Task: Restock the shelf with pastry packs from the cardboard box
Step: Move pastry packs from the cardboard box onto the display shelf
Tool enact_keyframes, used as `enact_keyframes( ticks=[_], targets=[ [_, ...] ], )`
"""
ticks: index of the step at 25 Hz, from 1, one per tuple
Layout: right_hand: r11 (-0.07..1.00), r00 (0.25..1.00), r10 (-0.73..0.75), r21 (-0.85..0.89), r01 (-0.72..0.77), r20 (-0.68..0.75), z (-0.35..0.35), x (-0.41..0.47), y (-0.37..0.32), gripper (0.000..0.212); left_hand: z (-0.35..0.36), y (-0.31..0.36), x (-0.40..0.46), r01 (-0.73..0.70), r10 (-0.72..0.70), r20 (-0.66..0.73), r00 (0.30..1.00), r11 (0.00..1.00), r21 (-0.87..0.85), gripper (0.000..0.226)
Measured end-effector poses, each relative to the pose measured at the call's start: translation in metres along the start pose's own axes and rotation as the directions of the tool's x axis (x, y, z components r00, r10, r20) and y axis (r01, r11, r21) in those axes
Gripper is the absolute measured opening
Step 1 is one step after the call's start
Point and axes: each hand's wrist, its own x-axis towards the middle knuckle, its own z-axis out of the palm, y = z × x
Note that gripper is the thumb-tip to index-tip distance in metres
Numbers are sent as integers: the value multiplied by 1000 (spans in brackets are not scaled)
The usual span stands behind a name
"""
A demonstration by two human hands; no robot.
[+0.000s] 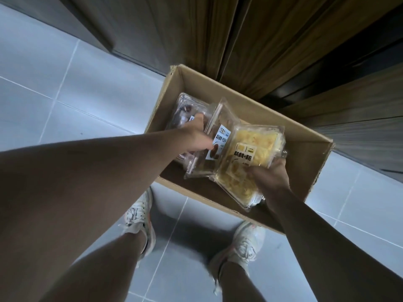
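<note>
An open cardboard box (305,149) sits on the tiled floor in front of my feet. Over it, my right hand (270,179) grips a clear pack of yellow pastries (250,158) by its near end. My left hand (196,138) holds a clear pack of brown pastries with a white label (218,138), tilted on edge beside the yellow pack. Another clear pack with dark pastries (187,110) lies in the box's left end, partly hidden behind my left hand.
Wooden cabinet panels (250,40) rise right behind the box, with a dark recess (327,68) to their right. Grey floor tiles (54,83) spread to the left. My two feet in white sneakers (139,216) stand just before the box.
</note>
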Motion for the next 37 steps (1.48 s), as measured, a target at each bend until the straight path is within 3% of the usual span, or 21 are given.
enact_keyframes(
  ticks=[3, 9, 13, 21, 26, 28, 34, 37],
  targets=[
    [1000, 1000, -4, 2, 4, 3, -8, -18, -14, 76, -4, 1, -18, -50, 49, -17, 999, 996, -68, 64],
    [987, 988, -148, -71, 145, -42, -77, -123, -91, 56, -70, 32, -117, -171, 166, -69, 984, 981, -90, 59],
    [966, 968, -248, -91, 244, -30, -134, -216, -142, 44, -118, 70, -225, -263, 250, -107, 962, 955, -135, 54],
    [872, 879, -476, -124, 474, 18, -248, -418, -214, 42, -169, 111, -488, -417, 359, -254, 898, 878, -233, 43],
    [722, 730, -683, -134, 679, 20, -334, -544, -251, 47, -169, 122, -640, -501, 364, -393, 844, 796, -340, 48],
    [625, 637, -770, -159, 764, 33, -366, -604, -267, 48, -167, 126, -711, -580, 378, -498, 780, 736, -350, 51],
    [487, 492, -869, -79, 870, 60, -401, -721, -309, 50, -166, 122, -854, -727, 362, -701, 614, 605, -324, 59],
    [418, 419, -902, -35, 908, 101, -391, -785, -328, 52, -175, 95, -914, -776, 327, -776, 539, 550, -307, 52]
  ],
)
